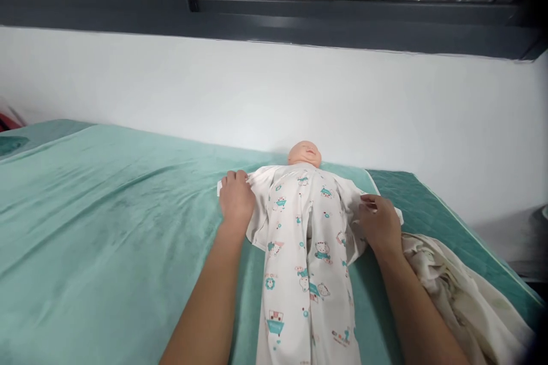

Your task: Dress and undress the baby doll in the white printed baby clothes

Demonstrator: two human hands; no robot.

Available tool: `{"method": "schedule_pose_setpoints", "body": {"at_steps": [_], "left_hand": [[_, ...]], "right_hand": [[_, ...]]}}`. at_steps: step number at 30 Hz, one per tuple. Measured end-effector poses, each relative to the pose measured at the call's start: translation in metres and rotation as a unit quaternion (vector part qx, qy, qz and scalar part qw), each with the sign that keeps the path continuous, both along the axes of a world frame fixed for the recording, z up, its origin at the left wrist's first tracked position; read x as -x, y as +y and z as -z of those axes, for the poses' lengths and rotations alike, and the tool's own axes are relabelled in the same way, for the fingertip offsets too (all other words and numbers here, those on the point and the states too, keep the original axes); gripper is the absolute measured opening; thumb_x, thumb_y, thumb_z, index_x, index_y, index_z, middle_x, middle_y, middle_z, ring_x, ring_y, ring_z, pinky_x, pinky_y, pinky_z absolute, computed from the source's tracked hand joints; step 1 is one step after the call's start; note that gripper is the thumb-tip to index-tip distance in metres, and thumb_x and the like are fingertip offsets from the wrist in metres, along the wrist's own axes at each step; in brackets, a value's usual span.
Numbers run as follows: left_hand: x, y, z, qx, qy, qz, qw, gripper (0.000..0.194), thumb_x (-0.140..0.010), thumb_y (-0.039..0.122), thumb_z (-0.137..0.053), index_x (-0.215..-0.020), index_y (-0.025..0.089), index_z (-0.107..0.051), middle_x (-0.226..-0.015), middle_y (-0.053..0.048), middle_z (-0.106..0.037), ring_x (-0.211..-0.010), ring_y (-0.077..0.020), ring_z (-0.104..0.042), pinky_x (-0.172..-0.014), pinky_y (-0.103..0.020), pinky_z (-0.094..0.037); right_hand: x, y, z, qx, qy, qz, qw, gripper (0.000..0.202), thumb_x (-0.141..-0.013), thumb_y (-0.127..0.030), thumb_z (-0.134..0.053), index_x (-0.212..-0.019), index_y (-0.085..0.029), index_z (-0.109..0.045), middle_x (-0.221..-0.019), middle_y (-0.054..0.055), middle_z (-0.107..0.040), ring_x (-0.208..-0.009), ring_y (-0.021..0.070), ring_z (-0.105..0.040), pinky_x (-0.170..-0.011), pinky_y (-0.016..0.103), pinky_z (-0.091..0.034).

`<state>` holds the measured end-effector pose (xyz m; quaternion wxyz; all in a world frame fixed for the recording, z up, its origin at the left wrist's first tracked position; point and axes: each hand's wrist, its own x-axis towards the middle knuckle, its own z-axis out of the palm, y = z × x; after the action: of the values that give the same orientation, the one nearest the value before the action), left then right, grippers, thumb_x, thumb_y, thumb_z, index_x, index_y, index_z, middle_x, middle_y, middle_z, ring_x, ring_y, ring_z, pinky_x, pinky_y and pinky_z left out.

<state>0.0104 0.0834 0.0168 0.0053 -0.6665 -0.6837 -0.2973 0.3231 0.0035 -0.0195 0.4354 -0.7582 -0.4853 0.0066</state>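
Near the bed's [85,228] far edge, a baby doll [305,154] lies in a white cartoon-print sleepsuit [306,251]; left hand [235,197] and right hand [379,222] each pinch a sleeve.

doll's body [306,228] hidden under romper; legs cropped

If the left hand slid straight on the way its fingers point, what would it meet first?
Probably only bare green bed cover, then the white wall. The left hand rests on the garment's sleeve edge; depth is unclear.
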Motion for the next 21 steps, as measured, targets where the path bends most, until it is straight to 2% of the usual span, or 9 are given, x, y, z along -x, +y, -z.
{"method": "schedule_pose_setpoints", "body": {"at_steps": [2, 4, 6, 8, 10, 12, 15, 18, 21], "left_hand": [[-0.006, -0.001, -0.002, -0.044, 0.029, 0.053, 0.997, 0.032, -0.090, 0.014, -0.043, -0.116, 0.021, -0.061, -0.123, -0.013, -0.061, -0.118, -0.0313, -0.053, -0.093, -0.043, -0.045], [-0.012, 0.000, -0.002, -0.066, 0.033, 0.148, 0.986, 0.039, -0.091, 0.012, -0.041, -0.125, 0.021, -0.059, -0.134, -0.010, -0.058, -0.126, -0.0274, -0.050, -0.105, -0.043, -0.040], [-0.016, 0.002, 0.001, -0.057, 0.035, 0.245, 0.967, 0.044, -0.094, 0.013, -0.037, -0.133, 0.022, -0.055, -0.144, -0.007, -0.053, -0.135, -0.0233, -0.044, -0.114, -0.041, -0.032], [-0.017, 0.004, 0.005, -0.032, 0.042, 0.295, 0.954, 0.047, -0.097, 0.016, -0.034, -0.140, 0.025, -0.049, -0.152, -0.003, -0.046, -0.143, -0.0214, -0.036, -0.119, -0.042, -0.026], [-0.017, 0.005, 0.009, -0.007, 0.051, 0.297, 0.953, 0.048, -0.099, 0.020, -0.032, -0.144, 0.026, -0.045, -0.155, -0.002, -0.042, -0.146, -0.0217, -0.031, -0.121, -0.044, -0.022], [-0.016, 0.007, 0.012, 0.011, 0.060, 0.279, 0.958, 0.049, -0.099, 0.022, -0.032, -0.146, 0.026, -0.043, -0.157, -0.002, -0.040, -0.147, -0.0225, -0.030, -0.122, -0.045, -0.019], [-0.012, 0.010, 0.014, 0.019, 0.070, 0.253, 0.965, 0.051, -0.097, 0.020, -0.033, -0.146, 0.032, -0.042, -0.157, 0.000, -0.040, -0.147, -0.0229, -0.031, -0.121, -0.051, -0.015], [-0.008, 0.013, 0.015, 0.019, 0.072, 0.221, 0.972, 0.059, -0.092, 0.011, -0.033, -0.145, 0.035, -0.043, -0.155, 0.000, -0.043, -0.145, -0.0237, -0.034, -0.119, -0.057, -0.016], [-0.004, 0.013, 0.018, 0.019, 0.073, 0.174, 0.982, 0.060, -0.092, 0.010, -0.031, -0.145, 0.036, -0.044, -0.150, -0.002, -0.049, -0.143, -0.0255, -0.036, -0.117, -0.057, -0.020]], "right_hand": [[0.014, 0.000, -0.005, -0.061, -0.068, -0.027, 0.995, 0.031, -0.083, -0.028, -0.048, -0.108, -0.019, -0.065, -0.116, 0.014, -0.064, -0.112, 0.0286, -0.057, -0.100, 0.045, -0.042], [0.026, 0.006, -0.012, -0.094, -0.098, -0.070, 0.988, 0.034, -0.088, -0.029, -0.046, -0.116, -0.021, -0.063, -0.123, 0.012, -0.062, -0.121, 0.0270, -0.052, -0.106, 0.045, -0.039], [0.032, 0.019, -0.016, -0.083, -0.115, -0.116, 0.983, 0.037, -0.091, -0.032, -0.044, -0.122, -0.022, -0.061, -0.130, 0.011, -0.060, -0.125, 0.0264, -0.049, -0.108, 0.045, -0.037], [0.032, 0.036, -0.017, -0.051, -0.126, -0.157, 0.978, 0.040, -0.094, -0.035, -0.041, -0.124, -0.020, -0.062, -0.133, 0.011, -0.061, -0.126, 0.0267, -0.050, -0.108, 0.045, -0.037], [0.027, 0.051, -0.017, -0.018, -0.128, -0.185, 0.974, 0.042, -0.096, -0.037, -0.036, -0.123, -0.019, -0.064, -0.129, 0.011, -0.064, -0.121, 0.0263, -0.054, -0.106, 0.044, -0.038], [0.021, 0.061, -0.015, 0.016, -0.123, -0.184, 0.975, 0.043, -0.098, -0.038, -0.033, -0.121, -0.021, -0.065, -0.125, 0.009, -0.067, -0.115, 0.0258, -0.058, -0.101, 0.042, -0.041], [0.009, 0.068, -0.014, 0.081, -0.121, -0.140, 0.979, 0.043, -0.097, -0.041, -0.032, -0.115, -0.026, -0.068, -0.118, 0.008, -0.070, -0.105, 0.0270, -0.061, -0.088, 0.039, -0.044], [-0.010, 0.072, -0.011, 0.153, -0.113, -0.078, 0.979, 0.042, -0.095, -0.041, -0.035, -0.102, -0.026, -0.073, -0.099, 0.010, -0.073, -0.088, 0.0270, -0.064, -0.072, 0.035, -0.042], [-0.026, 0.075, -0.006, 0.177, -0.098, -0.054, 0.978, 0.039, -0.091, -0.039, -0.038, -0.094, -0.025, -0.075, -0.092, 0.011, -0.073, -0.079, 0.0256, -0.062, -0.066, 0.033, -0.039]]}}
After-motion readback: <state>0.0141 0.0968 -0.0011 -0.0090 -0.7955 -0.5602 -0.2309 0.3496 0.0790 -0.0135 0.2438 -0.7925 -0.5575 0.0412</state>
